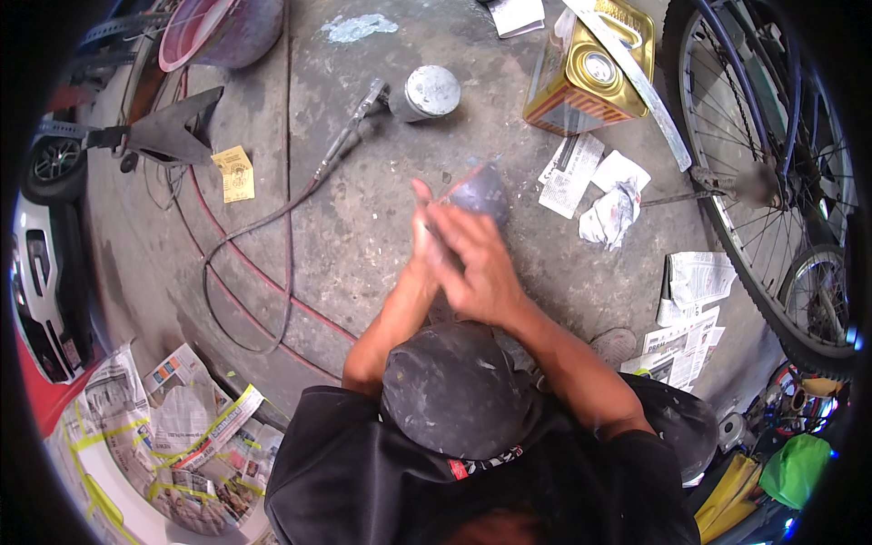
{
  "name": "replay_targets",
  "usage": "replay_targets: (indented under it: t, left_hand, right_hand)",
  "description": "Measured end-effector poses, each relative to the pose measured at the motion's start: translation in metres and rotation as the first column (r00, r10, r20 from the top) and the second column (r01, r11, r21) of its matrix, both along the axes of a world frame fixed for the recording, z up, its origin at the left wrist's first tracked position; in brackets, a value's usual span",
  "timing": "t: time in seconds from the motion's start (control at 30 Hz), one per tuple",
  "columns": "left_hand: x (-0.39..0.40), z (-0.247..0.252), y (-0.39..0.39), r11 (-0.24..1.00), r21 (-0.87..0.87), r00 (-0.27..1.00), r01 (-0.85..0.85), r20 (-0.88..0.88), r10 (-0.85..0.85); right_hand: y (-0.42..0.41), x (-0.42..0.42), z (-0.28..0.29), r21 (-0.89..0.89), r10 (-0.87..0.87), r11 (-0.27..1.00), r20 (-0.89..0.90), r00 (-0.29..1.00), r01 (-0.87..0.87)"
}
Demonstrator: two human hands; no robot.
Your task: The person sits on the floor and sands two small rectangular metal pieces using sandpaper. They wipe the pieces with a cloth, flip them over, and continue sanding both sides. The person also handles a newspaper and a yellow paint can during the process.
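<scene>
My left hand and my right hand are close together over the concrete floor, the left thumb pointing up. Motion blurs the fingers. A dark strip shows between the palms; whether it is a held thing or shadow, I cannot tell. Just beyond the fingers is a purple-grey piece with a thin red edge, partly hidden by my right hand. It is unclear whether either hand touches it. Farther ahead stands a grey, paint-smeared can, beside the metal end fitting of a hose.
A gold rectangular tin carries a long metal strip. A bicycle wheel borders the right. Newspaper sheets and a crumpled cloth or paper lie nearby. Left are looping hoses, a purple tub and a newspaper-masked white panel.
</scene>
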State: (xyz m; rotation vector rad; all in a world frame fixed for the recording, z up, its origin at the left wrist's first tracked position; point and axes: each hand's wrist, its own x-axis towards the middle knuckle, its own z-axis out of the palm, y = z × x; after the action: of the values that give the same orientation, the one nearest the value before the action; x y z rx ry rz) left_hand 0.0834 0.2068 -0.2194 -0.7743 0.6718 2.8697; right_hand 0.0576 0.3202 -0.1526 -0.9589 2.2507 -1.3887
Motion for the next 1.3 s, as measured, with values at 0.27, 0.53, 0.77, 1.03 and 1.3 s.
replay_targets:
  t: [0.27, 0.53, 0.77, 1.03, 1.3]
  left_hand:
    - [0.003, 0.000, 0.013, 0.996, -0.032, 0.996, -0.088, 0.013, 0.088]
    - [0.008, 0.008, 0.025, 0.994, -0.008, 0.994, -0.111, -0.009, 0.111]
    - [-0.003, -0.018, -0.022, 0.943, 0.314, 0.992, -0.107, -0.029, 0.122]
    - [-0.013, -0.006, -0.029, 0.909, 0.322, 0.942, -0.265, -0.114, 0.315]
    - [0.000, 0.002, 0.006, 0.987, -0.005, 0.960, -0.160, -0.235, 0.155]
  right_hand:
    - [-0.006, -0.008, -0.012, 0.112, -0.157, 0.984, 0.136, 0.978, 0.142]
    - [-0.012, -0.027, -0.025, 0.134, -0.258, 0.958, 0.028, 0.966, 0.252]
    - [-0.004, 0.002, -0.018, 0.110, -0.086, 0.990, 0.022, 0.996, 0.083]
    - [0.012, 0.013, -0.011, 0.223, 0.121, 0.969, -0.068, 0.990, -0.103]
    - [-0.010, 0.000, -0.023, 0.048, -0.156, 0.987, 0.009, 0.988, 0.155]
